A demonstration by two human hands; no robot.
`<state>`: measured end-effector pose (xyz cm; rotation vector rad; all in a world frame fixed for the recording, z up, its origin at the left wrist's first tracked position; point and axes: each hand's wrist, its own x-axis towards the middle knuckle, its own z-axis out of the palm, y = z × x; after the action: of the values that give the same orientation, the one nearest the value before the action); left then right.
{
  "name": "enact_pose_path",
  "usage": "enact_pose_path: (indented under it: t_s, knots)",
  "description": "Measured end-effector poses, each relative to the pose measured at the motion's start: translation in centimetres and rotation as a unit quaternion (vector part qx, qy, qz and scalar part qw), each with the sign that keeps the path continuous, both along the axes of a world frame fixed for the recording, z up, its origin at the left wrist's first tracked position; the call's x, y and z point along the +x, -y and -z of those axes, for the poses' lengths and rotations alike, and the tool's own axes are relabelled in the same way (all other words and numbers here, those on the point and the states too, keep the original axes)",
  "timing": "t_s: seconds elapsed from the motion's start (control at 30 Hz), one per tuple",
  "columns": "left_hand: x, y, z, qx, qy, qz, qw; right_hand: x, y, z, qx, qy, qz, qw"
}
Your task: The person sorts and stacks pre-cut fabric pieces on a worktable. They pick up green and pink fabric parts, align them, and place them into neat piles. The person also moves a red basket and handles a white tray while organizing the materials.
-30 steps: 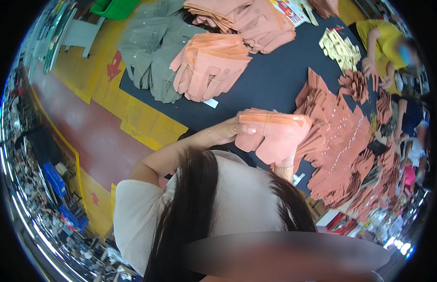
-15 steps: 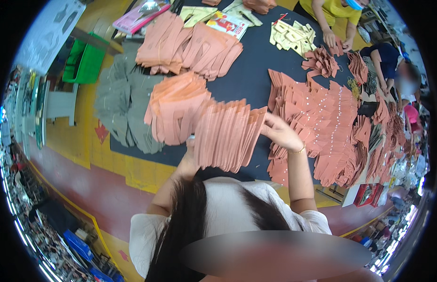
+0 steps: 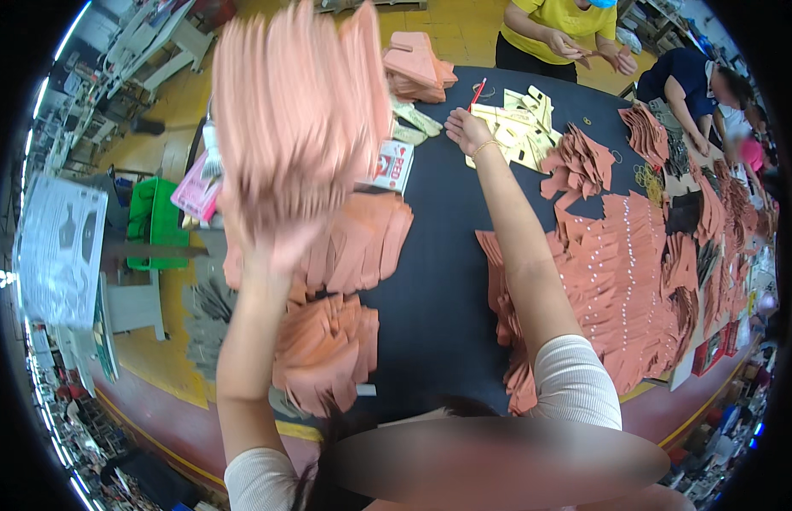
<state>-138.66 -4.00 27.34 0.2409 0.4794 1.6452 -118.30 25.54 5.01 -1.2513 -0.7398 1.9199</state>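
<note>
My left hand (image 3: 281,243) is raised over the left of the table, closed on the lower end of a thick, fanned stack of salmon-pink cut pieces (image 3: 302,111). The stack is blurred by motion and hides part of that hand. My right hand (image 3: 469,133) reaches far forward, fingers loosely apart with nothing in them. It is beside the pale yellow cut pieces (image 3: 519,128) and a red pen (image 3: 477,94) lying by them. Below my left hand lie more piles of salmon pieces (image 3: 362,243), and a nearer orange-pink pile (image 3: 328,349).
Rows of overlapping salmon pieces with white dots (image 3: 613,289) cover the table's right side. A green crate (image 3: 153,217) stands off the left edge, near grey-green pieces (image 3: 210,315). A person in yellow (image 3: 562,34) handles pieces across the table; another person (image 3: 685,94) bends at the right.
My left hand has lifted the stack forward and up. My right hand has let go of it and stretched forward to the pale yellow pieces. The whole view has shifted.
</note>
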Motion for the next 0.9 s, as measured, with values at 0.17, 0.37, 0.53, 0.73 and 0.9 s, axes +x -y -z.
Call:
enact_pose_path:
  t_s: [0.17, 0.37, 0.53, 0.73, 0.9]
  knots:
    - [0.6, -20.4, 2.3, 0.081, -0.059, -0.01, 0.995, -2.9, -6.9, 2.4, -0.009, 0.016, 0.051, 0.999]
    - [0.9, -33.8, 9.8, 0.085, -0.035, -0.057, 0.994, -3.4, -13.0, 4.7, -0.062, 0.013, 0.081, 0.995]
    - [-2.2, -35.8, 13.4, 0.064, -0.049, -0.049, 0.995, -4.8, -15.0, 6.1, 0.006, -0.079, 0.032, 0.996]
    - [-4.2, -35.0, 13.6, 0.068, -0.061, -0.051, 0.995, -6.6, -17.8, 9.3, 0.066, 0.1, -0.056, 0.991]
    - [-4.8, -34.1, 13.3, 0.047, -0.088, -0.042, 0.994, -8.3, -17.4, 12.2, 0.152, 0.028, 0.011, 0.988]
